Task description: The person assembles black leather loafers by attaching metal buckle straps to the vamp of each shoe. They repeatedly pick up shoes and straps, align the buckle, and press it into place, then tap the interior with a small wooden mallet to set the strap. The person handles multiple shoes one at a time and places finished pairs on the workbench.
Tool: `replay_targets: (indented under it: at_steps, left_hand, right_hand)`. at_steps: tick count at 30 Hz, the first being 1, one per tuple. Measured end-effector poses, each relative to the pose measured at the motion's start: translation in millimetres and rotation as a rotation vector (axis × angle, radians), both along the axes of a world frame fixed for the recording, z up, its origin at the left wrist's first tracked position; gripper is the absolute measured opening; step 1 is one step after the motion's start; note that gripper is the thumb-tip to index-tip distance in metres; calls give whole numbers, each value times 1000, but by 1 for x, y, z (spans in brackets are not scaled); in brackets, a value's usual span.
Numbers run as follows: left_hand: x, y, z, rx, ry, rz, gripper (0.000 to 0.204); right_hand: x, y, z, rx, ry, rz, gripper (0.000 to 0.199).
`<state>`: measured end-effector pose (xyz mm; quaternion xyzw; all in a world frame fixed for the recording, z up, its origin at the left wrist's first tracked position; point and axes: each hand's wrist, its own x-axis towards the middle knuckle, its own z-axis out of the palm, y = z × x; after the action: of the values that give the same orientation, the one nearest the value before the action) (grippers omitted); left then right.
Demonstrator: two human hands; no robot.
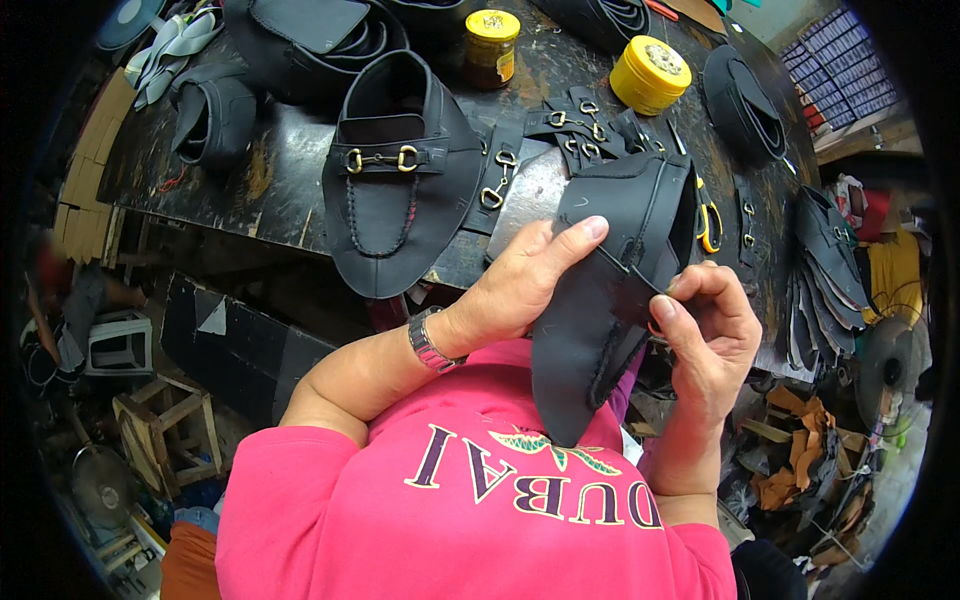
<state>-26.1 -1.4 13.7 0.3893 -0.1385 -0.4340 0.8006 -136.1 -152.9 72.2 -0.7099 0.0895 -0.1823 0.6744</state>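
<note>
My left hand [525, 280], with a metal-band watch on the wrist, grips a black leather shoe upper [585, 320] in front of my chest. The thumb lies on its outer face, and the other fingers are hidden behind it. The upper hangs toe down, its dark braided seam facing right. My right hand [710, 335] is closed at the upper's right edge, where thumb and forefinger pinch around the end of a strap. Whether a thread or needle is also between them cannot be made out. Another upper [395, 200], bearing a gold-coloured bit, lies at the table's near edge.
On the worn black table [270, 190] are two yellow-lidded jars [650, 75], several straps with metal bits [500, 180], a metal plate [530, 200] and yellow-handled scissors [710, 225]. More black uppers [310, 40] lie at the back. A wooden stool [170, 430] and leather scraps [800, 445] are below.
</note>
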Motion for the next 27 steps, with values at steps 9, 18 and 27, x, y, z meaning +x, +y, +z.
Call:
replay_targets:
  at_steps: [9, 18, 27]
  left_hand:
    - [-1, -1, -1, -39, -159, 61, 35]
    - [1, -1, -3, -29, -207, 64, 34]
    - [1, 0, -2, 0, -219, 77, 35]
  right_hand:
    - [11, 8, -9, 46, 24, -55, 15]
    - [18, 6, -9, 83, 60, -56, 15]
    - [19, 9, -14, 89, 35, -83, 14]
